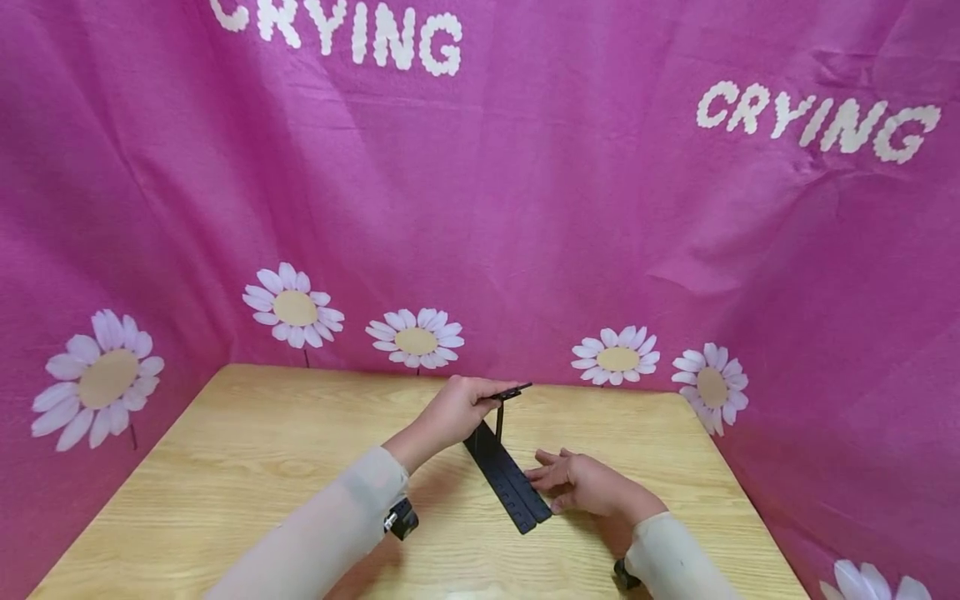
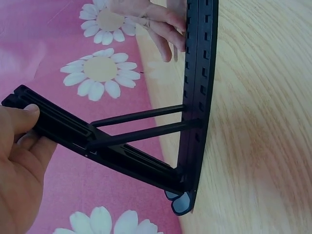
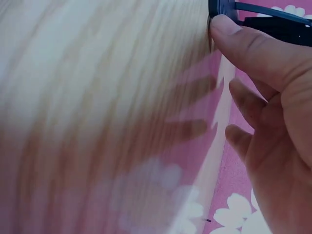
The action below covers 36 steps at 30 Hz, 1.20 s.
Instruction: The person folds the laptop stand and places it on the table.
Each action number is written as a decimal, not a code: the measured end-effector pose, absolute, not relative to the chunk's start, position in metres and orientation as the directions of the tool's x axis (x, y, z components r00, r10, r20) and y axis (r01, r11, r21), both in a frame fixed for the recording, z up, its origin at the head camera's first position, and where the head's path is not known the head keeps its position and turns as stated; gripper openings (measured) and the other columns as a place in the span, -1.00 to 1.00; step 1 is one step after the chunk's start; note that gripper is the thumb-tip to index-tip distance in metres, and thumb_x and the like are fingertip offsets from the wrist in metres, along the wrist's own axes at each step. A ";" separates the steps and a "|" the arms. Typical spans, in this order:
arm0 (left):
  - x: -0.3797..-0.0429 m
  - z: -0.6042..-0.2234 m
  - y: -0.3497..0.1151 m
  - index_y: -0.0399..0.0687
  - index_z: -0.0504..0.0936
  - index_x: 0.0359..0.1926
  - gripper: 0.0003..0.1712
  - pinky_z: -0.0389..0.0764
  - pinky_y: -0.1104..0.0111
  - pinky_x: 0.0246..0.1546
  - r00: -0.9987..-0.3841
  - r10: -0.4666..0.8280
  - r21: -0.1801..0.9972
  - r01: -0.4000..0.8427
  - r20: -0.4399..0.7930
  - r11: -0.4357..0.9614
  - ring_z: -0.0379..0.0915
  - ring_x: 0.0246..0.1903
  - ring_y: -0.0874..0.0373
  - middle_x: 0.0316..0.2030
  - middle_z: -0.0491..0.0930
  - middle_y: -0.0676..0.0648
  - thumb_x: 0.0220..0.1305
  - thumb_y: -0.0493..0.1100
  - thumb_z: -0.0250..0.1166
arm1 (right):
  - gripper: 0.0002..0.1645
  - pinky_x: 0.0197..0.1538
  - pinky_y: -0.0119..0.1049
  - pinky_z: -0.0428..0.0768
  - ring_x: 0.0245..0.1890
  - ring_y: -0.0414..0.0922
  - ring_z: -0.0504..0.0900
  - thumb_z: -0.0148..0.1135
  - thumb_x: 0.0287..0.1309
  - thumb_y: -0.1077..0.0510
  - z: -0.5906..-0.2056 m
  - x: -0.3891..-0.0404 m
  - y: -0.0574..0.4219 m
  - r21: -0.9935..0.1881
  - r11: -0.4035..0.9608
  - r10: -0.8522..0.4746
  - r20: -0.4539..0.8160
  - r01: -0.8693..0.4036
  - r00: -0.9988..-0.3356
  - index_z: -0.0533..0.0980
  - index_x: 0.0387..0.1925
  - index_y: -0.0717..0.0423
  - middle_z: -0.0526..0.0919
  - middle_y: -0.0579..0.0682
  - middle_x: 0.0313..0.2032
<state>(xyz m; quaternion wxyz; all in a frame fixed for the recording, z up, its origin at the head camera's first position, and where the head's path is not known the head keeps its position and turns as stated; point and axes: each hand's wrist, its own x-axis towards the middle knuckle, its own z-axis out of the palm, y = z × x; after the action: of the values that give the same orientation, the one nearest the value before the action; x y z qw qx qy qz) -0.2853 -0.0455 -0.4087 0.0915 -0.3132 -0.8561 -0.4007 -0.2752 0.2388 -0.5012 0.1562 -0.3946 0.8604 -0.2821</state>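
Note:
A black foldable laptop stand [image 1: 504, 479] rests on the table, its long slotted base lying at a slant. Its upper arm [image 2: 109, 139] is raised at an angle, with two thin struts [image 2: 141, 134] running between it and the base. My left hand [image 1: 456, 410] pinches the free end of that raised arm between thumb and fingers. Grey pads [image 2: 181, 204] show at the hinge end. Beside the near part of the base is my right hand [image 1: 588, 485], fingers loosely extended, with the thumb tip [image 3: 225, 24] right at the base's edge.
The light wooden table [image 1: 300, 467] reaches back to a pink cloth [image 1: 525, 208] with white daisies and lettering, which hangs along the back and sides. A small black camera [image 1: 402, 518] is strapped at the left wrist.

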 end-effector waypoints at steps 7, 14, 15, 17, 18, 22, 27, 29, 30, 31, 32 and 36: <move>-0.289 -0.409 -0.047 0.13 0.67 0.26 -0.49 0.57 0.39 -0.13 -0.797 0.460 0.661 0.591 0.391 0.463 0.57 -0.05 0.25 0.11 0.71 -0.02 0.39 -0.39 0.28 | -0.44 0.48 0.36 0.04 0.50 0.21 0.26 0.48 0.07 0.22 -0.501 -0.269 0.233 -0.600 0.548 -0.733 -0.009 -0.583 -0.680 0.64 0.16 0.19 0.62 -0.03 0.27; -0.294 -0.410 -0.049 0.12 0.72 0.19 -0.54 0.64 0.39 -0.02 -0.801 0.454 0.705 0.577 0.390 0.412 0.62 0.03 0.25 0.04 0.74 0.01 0.38 -0.40 0.28 | -0.35 0.47 0.29 0.16 0.47 0.16 0.33 0.56 -0.02 0.06 -0.505 -0.262 0.224 -0.564 0.553 -0.725 0.038 -0.614 -0.688 0.65 0.15 0.17 0.64 -0.05 0.24; -0.295 -0.410 -0.049 0.12 0.73 0.18 -0.54 0.64 0.39 -0.01 -0.803 0.453 0.712 0.573 0.387 0.406 0.62 0.03 0.26 0.03 0.75 0.01 0.38 -0.40 0.28 | -0.34 0.46 0.29 0.18 0.46 0.17 0.33 0.57 -0.03 0.06 -0.505 -0.262 0.224 -0.554 0.555 -0.726 0.042 -0.621 -0.686 0.65 0.16 0.16 0.64 -0.06 0.25; -0.295 -0.411 -0.049 0.13 0.73 0.18 -0.54 0.64 0.41 -0.06 -0.806 0.453 0.721 0.566 0.381 0.400 0.62 0.00 0.27 0.03 0.75 0.01 0.39 -0.39 0.28 | -0.29 0.45 0.29 0.20 0.47 0.19 0.32 0.58 -0.05 0.09 -0.505 -0.262 0.225 -0.531 0.559 -0.730 0.048 -0.637 -0.681 0.63 0.21 0.14 0.61 -0.04 0.28; -0.295 -0.411 -0.048 0.15 0.73 0.18 -0.54 0.64 0.42 -0.06 -0.808 0.451 0.723 0.563 0.379 0.401 0.62 -0.01 0.27 0.03 0.75 0.01 0.39 -0.38 0.28 | -0.26 0.46 0.29 0.19 0.48 0.20 0.31 0.58 -0.06 0.10 -0.505 -0.263 0.225 -0.529 0.560 -0.732 0.045 -0.638 -0.680 0.61 0.23 0.13 0.60 -0.03 0.30; -0.292 -0.413 -0.047 0.14 0.72 0.19 -0.55 0.63 0.40 -0.08 -0.810 0.454 0.729 0.558 0.372 0.397 0.62 -0.01 0.26 0.04 0.74 0.01 0.39 -0.36 0.28 | -0.16 0.47 0.33 0.11 0.50 0.22 0.24 0.58 -0.07 0.13 -0.505 -0.263 0.225 -0.534 0.557 -0.746 0.016 -0.636 -0.666 0.54 0.32 0.13 0.53 0.03 0.36; -0.292 -0.418 -0.048 0.14 0.74 0.17 -0.56 0.65 0.34 0.00 -0.813 0.445 0.752 0.548 0.377 0.365 0.62 0.04 0.24 0.04 0.74 0.01 0.39 -0.37 0.28 | -0.16 0.45 0.40 0.09 0.50 0.25 0.24 0.60 -0.09 0.08 -0.504 -0.257 0.216 -0.540 0.568 -0.736 0.004 -0.621 -0.677 0.55 0.29 0.19 0.52 0.06 0.36; -0.293 -0.418 -0.050 0.14 0.75 0.15 -0.57 0.66 0.33 0.03 -0.813 0.443 0.767 0.543 0.377 0.343 0.63 0.05 0.23 0.03 0.75 0.00 0.38 -0.38 0.29 | -0.14 0.45 0.42 0.05 0.50 0.26 0.22 0.61 -0.10 0.09 -0.502 -0.254 0.212 -0.546 0.584 -0.718 -0.003 -0.601 -0.696 0.54 0.29 0.24 0.51 0.06 0.37; -0.294 -0.418 -0.051 0.11 0.76 0.14 -0.58 0.67 0.32 0.04 -0.810 0.446 0.772 0.545 0.381 0.329 0.64 0.05 0.21 0.03 0.75 -0.02 0.38 -0.38 0.28 | -0.14 0.46 0.42 0.03 0.51 0.25 0.21 0.61 -0.10 0.08 -0.502 -0.253 0.209 -0.545 0.596 -0.707 -0.007 -0.590 -0.707 0.54 0.29 0.25 0.50 0.05 0.38; -0.295 -0.417 -0.052 0.09 0.76 0.13 -0.59 0.67 0.32 0.05 -0.809 0.449 0.777 0.542 0.379 0.320 0.65 0.04 0.20 0.02 0.75 -0.03 0.38 -0.39 0.29 | -0.13 0.46 0.42 0.02 0.51 0.25 0.21 0.61 -0.09 0.08 -0.501 -0.252 0.208 -0.540 0.607 -0.697 -0.009 -0.583 -0.717 0.53 0.29 0.25 0.50 0.04 0.38; -0.297 -0.417 -0.053 0.08 0.76 0.13 -0.59 0.68 0.31 0.05 -0.809 0.452 0.783 0.538 0.375 0.313 0.65 0.04 0.20 0.02 0.75 -0.03 0.37 -0.38 0.29 | -0.13 0.47 0.42 0.00 0.51 0.24 0.20 0.61 -0.09 0.08 -0.500 -0.251 0.207 -0.539 0.616 -0.688 -0.012 -0.575 -0.725 0.53 0.30 0.25 0.50 0.03 0.39; -0.300 -0.415 -0.056 0.01 0.76 0.12 -0.62 0.69 0.32 0.00 -0.813 0.463 0.797 0.521 0.353 0.306 0.65 0.00 0.20 -0.01 0.76 -0.06 0.36 -0.38 0.30 | -0.12 0.46 0.43 0.01 0.51 0.24 0.22 0.59 -0.07 0.02 -0.500 -0.250 0.207 -0.501 0.627 -0.689 0.001 -0.597 -0.725 0.52 0.31 0.24 0.49 0.01 0.39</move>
<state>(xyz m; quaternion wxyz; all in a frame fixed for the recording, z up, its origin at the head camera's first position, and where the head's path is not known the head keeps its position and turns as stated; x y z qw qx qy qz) -0.3003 -0.0563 -0.4147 0.0283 -0.3046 -0.8076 -0.5042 -0.2501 0.2067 -0.5001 0.0959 -0.3584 0.8968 -0.2410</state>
